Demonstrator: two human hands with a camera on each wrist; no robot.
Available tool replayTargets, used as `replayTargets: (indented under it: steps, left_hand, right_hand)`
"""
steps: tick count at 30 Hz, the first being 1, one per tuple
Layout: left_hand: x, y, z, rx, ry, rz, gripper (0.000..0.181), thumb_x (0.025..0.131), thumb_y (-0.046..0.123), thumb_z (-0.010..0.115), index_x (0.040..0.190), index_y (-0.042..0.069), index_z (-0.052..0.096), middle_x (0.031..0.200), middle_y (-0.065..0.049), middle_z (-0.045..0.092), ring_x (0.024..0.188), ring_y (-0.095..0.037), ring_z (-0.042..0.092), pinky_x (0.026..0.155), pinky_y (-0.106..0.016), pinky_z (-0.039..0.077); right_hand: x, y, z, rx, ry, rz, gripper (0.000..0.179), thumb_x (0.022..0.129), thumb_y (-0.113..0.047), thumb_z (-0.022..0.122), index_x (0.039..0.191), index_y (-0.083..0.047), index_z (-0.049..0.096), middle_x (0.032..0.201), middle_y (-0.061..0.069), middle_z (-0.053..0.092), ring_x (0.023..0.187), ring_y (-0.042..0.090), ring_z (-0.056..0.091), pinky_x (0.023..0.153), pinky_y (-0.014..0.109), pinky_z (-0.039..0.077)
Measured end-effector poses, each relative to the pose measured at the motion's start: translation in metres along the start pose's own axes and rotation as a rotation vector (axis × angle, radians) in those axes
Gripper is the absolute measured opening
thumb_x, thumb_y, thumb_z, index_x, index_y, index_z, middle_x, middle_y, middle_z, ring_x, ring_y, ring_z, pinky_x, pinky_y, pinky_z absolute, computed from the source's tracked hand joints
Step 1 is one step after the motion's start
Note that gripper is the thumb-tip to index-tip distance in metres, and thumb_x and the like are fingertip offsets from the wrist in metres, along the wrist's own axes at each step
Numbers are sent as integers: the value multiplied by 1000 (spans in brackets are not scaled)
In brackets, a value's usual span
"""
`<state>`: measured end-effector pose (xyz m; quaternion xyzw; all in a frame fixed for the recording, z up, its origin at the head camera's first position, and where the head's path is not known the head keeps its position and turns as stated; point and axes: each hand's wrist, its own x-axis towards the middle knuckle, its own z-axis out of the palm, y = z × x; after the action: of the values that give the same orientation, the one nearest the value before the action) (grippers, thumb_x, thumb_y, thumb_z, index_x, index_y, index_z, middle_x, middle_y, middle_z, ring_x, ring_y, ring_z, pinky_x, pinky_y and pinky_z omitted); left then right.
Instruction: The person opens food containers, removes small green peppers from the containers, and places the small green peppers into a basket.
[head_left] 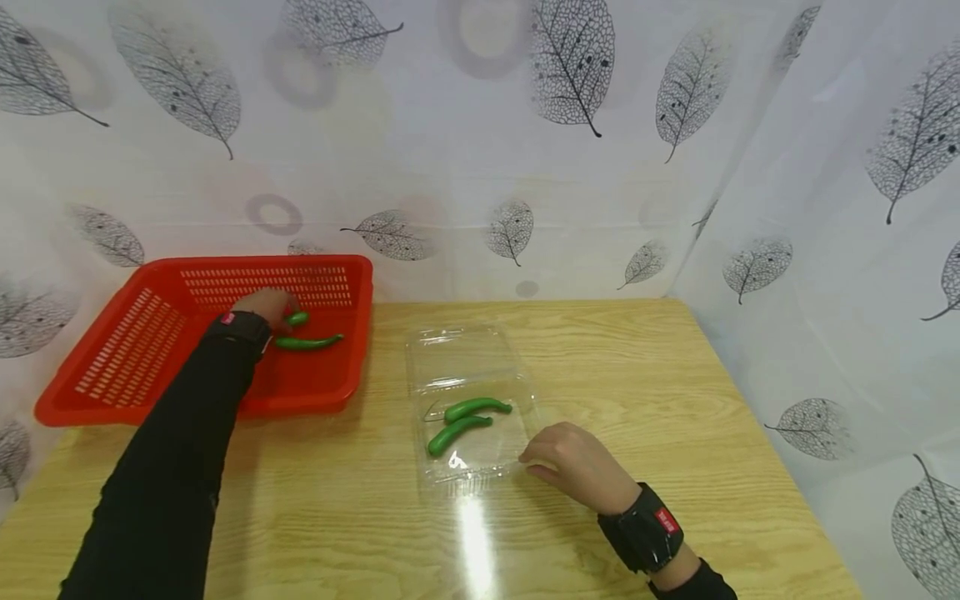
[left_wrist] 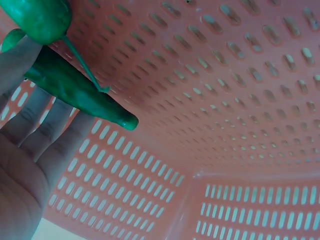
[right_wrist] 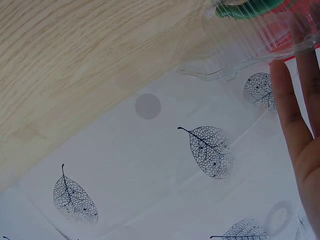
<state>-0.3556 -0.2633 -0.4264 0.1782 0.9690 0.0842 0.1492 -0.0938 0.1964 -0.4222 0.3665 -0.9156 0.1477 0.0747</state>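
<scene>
Wood-grain table, leaf-print sheeting behind; hands: left pinching pepper, right at clear container, grip unclear.

Black wear on my feed, touched with red
I make out a long, plain left sleeve, a right cuff, a left wrist strap with a small red tag, and a broad, glossy right wrist strap whose red label carries pale lettering too small to read from here.
</scene>
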Motion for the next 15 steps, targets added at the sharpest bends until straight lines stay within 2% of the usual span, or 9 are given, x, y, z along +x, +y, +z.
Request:
replayTargets:
  steps: [5,10,15]
  left_hand:
    - [-2,2,-1,-7,-7,-6,38,78,5,73,112,-6,62,108,-24,63,86,-32,56,76,-45,48]
    - [-5,5,-2,8,-9,24,39,78,3,71,114,-8,61,109,-27,62,93,-37,58,76,-48,49]
    - [-5,5,-2,-4,-16,9,37,78,3,71,111,-7,62,103,-23,63,83,-30,55,70,-41,47]
  right_hand:
    - [1,1,0,-8,17,-13,18,68,-11,81,84,-13,74,81,-6,71,76,7,65,78,28,53]
    - [1,1,1,-22,27,-21,18,68,-12,81,84,-14,74,80,-6,71,75,7,65,77,27,53]
    - [1,1,1,-20,26,-26,18,68,-11,81,84,-13,74,80,-6,71,75,7,65,77,27,53]
